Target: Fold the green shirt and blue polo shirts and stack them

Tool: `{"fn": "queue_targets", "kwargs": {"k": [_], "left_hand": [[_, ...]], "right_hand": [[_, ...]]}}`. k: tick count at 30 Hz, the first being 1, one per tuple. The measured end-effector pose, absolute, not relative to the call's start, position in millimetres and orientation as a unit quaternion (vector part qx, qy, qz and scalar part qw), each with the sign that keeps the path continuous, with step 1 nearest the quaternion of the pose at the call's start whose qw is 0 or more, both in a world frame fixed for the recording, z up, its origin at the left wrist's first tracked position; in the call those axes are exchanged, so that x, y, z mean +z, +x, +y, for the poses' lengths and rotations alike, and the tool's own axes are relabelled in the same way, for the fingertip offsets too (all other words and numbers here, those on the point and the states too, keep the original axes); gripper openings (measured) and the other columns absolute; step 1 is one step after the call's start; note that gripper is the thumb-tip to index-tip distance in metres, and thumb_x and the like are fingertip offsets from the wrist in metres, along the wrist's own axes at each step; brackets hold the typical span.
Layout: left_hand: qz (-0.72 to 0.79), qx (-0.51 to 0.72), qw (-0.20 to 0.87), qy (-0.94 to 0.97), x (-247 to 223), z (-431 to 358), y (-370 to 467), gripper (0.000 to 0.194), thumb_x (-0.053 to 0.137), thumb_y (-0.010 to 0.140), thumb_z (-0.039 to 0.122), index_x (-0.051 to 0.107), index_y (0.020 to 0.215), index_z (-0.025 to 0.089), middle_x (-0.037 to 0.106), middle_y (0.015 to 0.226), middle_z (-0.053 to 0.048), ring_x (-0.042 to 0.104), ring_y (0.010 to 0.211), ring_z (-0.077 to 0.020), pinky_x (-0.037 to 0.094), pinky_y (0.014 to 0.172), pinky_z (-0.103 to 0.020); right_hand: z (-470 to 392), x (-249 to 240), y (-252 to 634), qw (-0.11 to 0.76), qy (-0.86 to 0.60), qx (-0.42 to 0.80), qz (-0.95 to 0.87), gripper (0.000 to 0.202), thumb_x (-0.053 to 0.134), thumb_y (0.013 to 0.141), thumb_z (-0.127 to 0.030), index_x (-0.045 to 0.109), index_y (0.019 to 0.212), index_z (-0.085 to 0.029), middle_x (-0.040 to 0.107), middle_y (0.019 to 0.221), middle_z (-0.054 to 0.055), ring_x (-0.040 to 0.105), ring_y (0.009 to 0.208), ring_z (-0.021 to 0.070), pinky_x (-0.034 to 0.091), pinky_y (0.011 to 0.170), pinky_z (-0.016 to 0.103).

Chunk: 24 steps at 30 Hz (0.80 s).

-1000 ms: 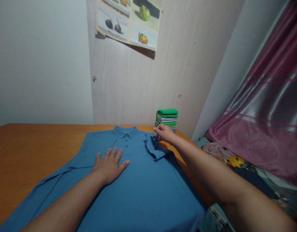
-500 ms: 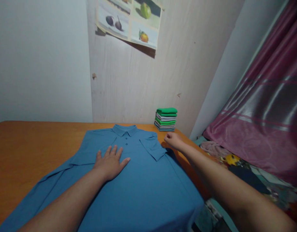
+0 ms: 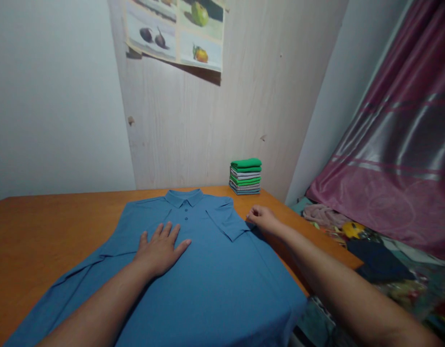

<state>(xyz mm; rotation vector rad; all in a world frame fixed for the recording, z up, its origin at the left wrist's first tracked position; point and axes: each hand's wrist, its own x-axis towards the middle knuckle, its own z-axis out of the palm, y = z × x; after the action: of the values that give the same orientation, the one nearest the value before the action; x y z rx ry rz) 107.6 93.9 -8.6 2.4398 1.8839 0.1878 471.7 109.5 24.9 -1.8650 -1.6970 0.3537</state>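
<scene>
A blue polo shirt (image 3: 208,270) lies spread over the table, its collar (image 3: 185,197) towards the wall and its lower part hanging at the near edge. The right-hand sleeve (image 3: 227,221) is folded inwards across the front. My left hand (image 3: 158,253) rests flat on the shirt's chest, fingers spread. At the shirt's right edge, close to the sleeve fold, is my right hand (image 3: 263,219) with its fingers curled together. Whatever those fingertips hold, if anything, is hidden.
A neat stack of folded clothes (image 3: 245,177), green, grey and checked, stands at the table's (image 3: 63,231) back right. Fruit pictures (image 3: 179,36) hang on the wall. Right of the table are a pink curtain (image 3: 384,193) and a heap of mixed items (image 3: 381,260).
My right hand has come slightly down towards the shirt's right edge, its fingers still curled. My left hand stays flat on the shirt. The view has turned a little.
</scene>
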Motion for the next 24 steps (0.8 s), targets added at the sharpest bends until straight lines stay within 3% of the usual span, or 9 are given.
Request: {"fn": "queue_targets", "kwargs": {"k": [4, 13, 16, 19, 24], "left_hand": [[0.614, 0.048, 0.017, 0.788, -9.1, 95.3, 104.4, 0.087, 0.021, 0.090, 0.076, 0.032, 0.157, 0.023, 0.023, 0.164, -0.010, 0.017, 0.152, -0.0360, 0.014, 0.115, -0.069], [0.626, -0.010, 0.040, 0.779, 9.6, 95.8, 101.8, 0.086, 0.029, 0.089, 0.073, 0.030, 0.157, 0.022, 0.023, 0.164, -0.012, 0.018, 0.151, -0.0369, 0.017, 0.115, -0.068], [0.609, -0.037, 0.064, 0.790, 32.9, 112.7, 110.9, 0.083, 0.034, 0.087, 0.073, 0.049, 0.147, 0.018, 0.041, 0.156, -0.018, 0.034, 0.145, -0.0408, 0.026, 0.112, -0.067], [0.545, 0.010, 0.075, 0.835, 54.8, 142.7, 135.1, 0.069, 0.040, 0.088, 0.068, 0.067, 0.125, 0.016, 0.065, 0.132, -0.018, 0.060, 0.122, -0.0362, 0.043, 0.104, -0.050], [0.488, 0.139, 0.045, 0.860, 68.6, 197.6, 211.3, 0.044, 0.051, 0.091, 0.045, 0.068, 0.117, 0.014, 0.070, 0.122, -0.014, 0.065, 0.110, -0.0272, 0.048, 0.095, -0.035]], "right_hand": [[111.0, 16.1, 469.5, 0.289, -0.651, 0.117, -0.692, 0.013, 0.065, 0.084, -0.033, 0.063, 0.078, -0.021, 0.065, 0.075, -0.001, 0.056, 0.072, 0.0149, 0.031, 0.061, 0.024], [97.8, 8.3, 459.2, 0.189, -0.622, 0.090, -0.755, 0.017, 0.058, 0.090, -0.037, 0.064, 0.096, -0.023, 0.071, 0.092, 0.002, 0.062, 0.082, 0.0167, 0.030, 0.062, 0.025], [95.8, 12.8, 457.5, 0.172, -0.626, 0.082, -0.756, 0.017, 0.056, 0.091, -0.039, 0.063, 0.097, -0.025, 0.072, 0.094, 0.002, 0.062, 0.083, 0.0178, 0.029, 0.062, 0.026], [95.5, 15.1, 455.9, 0.164, -0.629, 0.078, -0.756, 0.017, 0.054, 0.091, -0.039, 0.063, 0.098, -0.026, 0.073, 0.094, 0.001, 0.063, 0.084, 0.0189, 0.028, 0.061, 0.027], [92.8, 19.8, 453.6, 0.160, -0.630, 0.072, -0.757, 0.019, 0.053, 0.091, -0.038, 0.064, 0.099, -0.025, 0.073, 0.095, 0.003, 0.064, 0.084, 0.0203, 0.026, 0.061, 0.029]]}}
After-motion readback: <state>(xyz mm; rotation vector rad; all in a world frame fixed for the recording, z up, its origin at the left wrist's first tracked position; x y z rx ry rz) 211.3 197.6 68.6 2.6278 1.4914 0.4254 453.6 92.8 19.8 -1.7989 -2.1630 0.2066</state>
